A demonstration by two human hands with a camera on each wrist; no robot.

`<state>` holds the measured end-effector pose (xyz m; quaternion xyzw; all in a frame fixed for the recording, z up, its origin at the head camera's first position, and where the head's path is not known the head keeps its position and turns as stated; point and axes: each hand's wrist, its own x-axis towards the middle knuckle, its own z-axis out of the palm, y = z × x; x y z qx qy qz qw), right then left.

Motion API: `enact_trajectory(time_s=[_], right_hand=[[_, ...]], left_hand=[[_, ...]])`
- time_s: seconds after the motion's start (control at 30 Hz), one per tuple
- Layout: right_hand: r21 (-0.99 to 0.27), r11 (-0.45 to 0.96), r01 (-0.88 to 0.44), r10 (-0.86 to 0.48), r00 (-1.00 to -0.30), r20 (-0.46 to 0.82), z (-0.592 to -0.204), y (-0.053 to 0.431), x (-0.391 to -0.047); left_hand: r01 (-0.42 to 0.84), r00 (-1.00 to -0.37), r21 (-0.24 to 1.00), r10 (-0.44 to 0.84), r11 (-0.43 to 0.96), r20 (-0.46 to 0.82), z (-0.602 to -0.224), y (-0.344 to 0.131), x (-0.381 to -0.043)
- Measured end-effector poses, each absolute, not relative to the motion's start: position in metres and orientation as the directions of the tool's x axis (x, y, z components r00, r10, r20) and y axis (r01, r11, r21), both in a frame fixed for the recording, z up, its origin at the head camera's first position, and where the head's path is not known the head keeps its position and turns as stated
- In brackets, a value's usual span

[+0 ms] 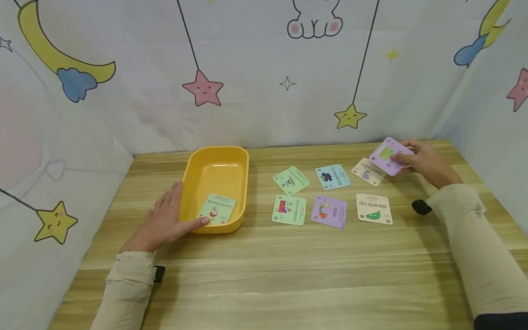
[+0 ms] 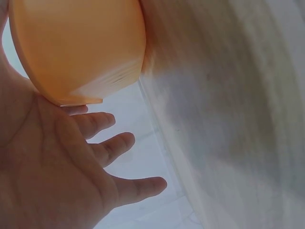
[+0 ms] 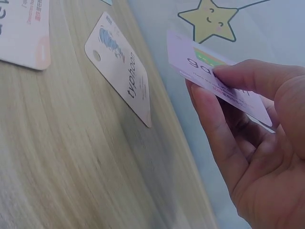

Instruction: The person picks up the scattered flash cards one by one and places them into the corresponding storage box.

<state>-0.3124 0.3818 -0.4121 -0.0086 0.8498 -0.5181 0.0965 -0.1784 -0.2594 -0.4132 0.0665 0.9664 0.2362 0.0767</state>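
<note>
In the head view my right hand (image 1: 429, 162) pinches a purple flashcard (image 1: 391, 156) between thumb and fingers. This card is lifted above the table and partly covers the "typhoon" card (image 1: 366, 172); in the right wrist view my thumb hides part of its printed word. My left hand (image 1: 164, 218) rests against the left side of a yellow tray (image 1: 246, 186), its thumb over the near rim. Its fingers look straight and spread beside the tray wall in the left wrist view. A green "Lantern Festival" card (image 1: 218, 209) lies inside the tray, near its front end.
Several cards lie face up in two rows: a green card (image 1: 291, 180), "blueberry" (image 1: 333, 177), "Children's Day" (image 1: 289, 210), "zoo" (image 1: 329, 212) and "dewdrop" (image 1: 374, 209). They lie on a wooden table (image 1: 272, 287). A patterned curtain (image 1: 261, 119) hangs along its back edge and sides.
</note>
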Motion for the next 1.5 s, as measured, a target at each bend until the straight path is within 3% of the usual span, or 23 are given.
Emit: enact_trajectory(time_s=[1.5], right_hand=[[-0.82, 0.571, 0.041, -0.206, -0.96, -0.191, -0.389, 0.338, -0.315]], left_hand=[[0.059, -0.979, 0.448, 0.14, 0.892, -0.15, -0.414, -0.261, -0.179]])
